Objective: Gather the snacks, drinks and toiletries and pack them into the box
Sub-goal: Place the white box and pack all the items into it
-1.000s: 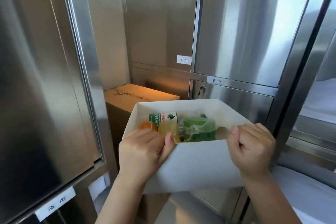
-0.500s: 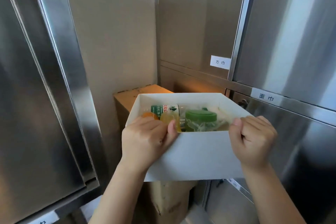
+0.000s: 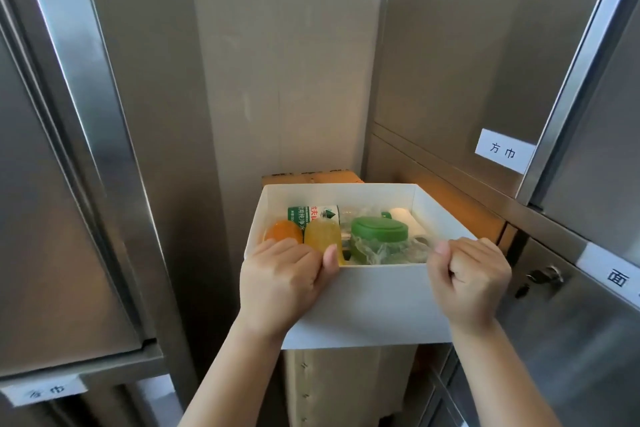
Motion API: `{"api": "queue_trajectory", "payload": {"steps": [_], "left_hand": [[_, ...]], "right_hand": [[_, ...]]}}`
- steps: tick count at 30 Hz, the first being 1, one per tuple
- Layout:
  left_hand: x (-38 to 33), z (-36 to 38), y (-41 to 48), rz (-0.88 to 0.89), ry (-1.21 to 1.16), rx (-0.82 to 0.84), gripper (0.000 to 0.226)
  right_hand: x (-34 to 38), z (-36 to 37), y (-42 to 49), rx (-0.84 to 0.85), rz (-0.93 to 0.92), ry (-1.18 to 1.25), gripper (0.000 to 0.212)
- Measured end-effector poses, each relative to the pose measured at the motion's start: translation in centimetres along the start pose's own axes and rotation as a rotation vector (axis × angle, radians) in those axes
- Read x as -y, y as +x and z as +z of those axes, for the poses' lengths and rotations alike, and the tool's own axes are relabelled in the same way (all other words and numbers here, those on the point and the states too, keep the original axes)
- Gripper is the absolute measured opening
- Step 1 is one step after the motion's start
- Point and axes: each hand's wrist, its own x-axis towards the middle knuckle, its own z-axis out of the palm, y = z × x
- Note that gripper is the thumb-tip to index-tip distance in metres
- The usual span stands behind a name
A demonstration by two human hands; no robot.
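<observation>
I hold a white open box (image 3: 374, 305) up in front of me by its near wall. My left hand (image 3: 282, 282) grips the near left corner, thumb hooked over the rim. My right hand (image 3: 471, 279) grips the near right corner the same way. Inside lie an orange piece (image 3: 282, 230), a yellow piece (image 3: 322, 236), a water bottle with a green and white label (image 3: 311, 213), and a green-lidded container (image 3: 379, 229) wrapped in clear plastic. Something white (image 3: 405, 215) shows at the back right of the box.
A brown cardboard carton (image 3: 311, 177) stands in the corner right behind and below the box. Steel cabinet doors flank me: one on the left (image 3: 69, 149), labelled ones on the right (image 3: 502, 80) with a keyed lock (image 3: 545, 276). A beige wall (image 3: 284, 62) is straight ahead.
My view has swung left toward the corner and the carton. The box stays in both hands, carried closer to the carton; the grip is unchanged.
</observation>
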Motion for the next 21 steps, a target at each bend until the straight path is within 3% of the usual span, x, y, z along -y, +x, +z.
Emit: {"api": "queue_trajectory", "payload": {"steps": [9, 13, 15, 18, 21], "left_hand": [[-1.2, 4.9, -1.2, -0.050, 0.143, 0.004, 0.052], [-1.0, 7.2, -2.0, -0.085, 0.264, 0.136, 0.035], [-1.2, 8.3, -2.9, -0.128, 0.342, 0.220, 0.047], [-0.7, 9.7, -3.9, -0.170, 0.384, 0.316, 0.076], [0.1, 10.9, -4.4, -0.178, 0.411, 0.383, 0.084]], "right_hand": [[-5.4, 3.7, -1.8, 0.032, 0.030, 0.002, 0.055], [-5.9, 6.0, -2.4, 0.082, 0.143, -0.001, 0.044], [-5.8, 6.6, -3.7, 0.153, 0.152, -0.043, 0.029], [-5.8, 7.1, -5.5, 0.331, 0.074, -0.132, 0.049], [-6.5, 8.1, -5.5, 0.424, 0.056, -0.221, 0.063]]}}
